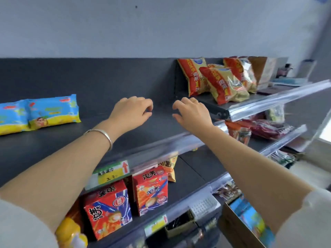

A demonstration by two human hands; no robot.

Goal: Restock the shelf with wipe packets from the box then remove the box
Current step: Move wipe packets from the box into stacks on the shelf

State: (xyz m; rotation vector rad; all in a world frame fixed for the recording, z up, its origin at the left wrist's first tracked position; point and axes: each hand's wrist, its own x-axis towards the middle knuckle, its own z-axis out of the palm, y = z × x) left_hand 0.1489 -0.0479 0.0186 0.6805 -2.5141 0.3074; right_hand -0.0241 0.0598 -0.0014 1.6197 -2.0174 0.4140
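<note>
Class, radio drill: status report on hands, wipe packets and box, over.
Left hand and right hand empty, over shelf. Wipe packets shelved at left. Box lower right, packets inside. Nothing blocking.

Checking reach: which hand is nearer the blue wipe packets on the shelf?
Left. The left hand is right of the wipe packets; the right hand lies farther right, beside it.

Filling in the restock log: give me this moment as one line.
hands: left hand and right hand empty, over shelf | wipe packets: two in view, shelf's left | box: lower right, packets inside
</note>
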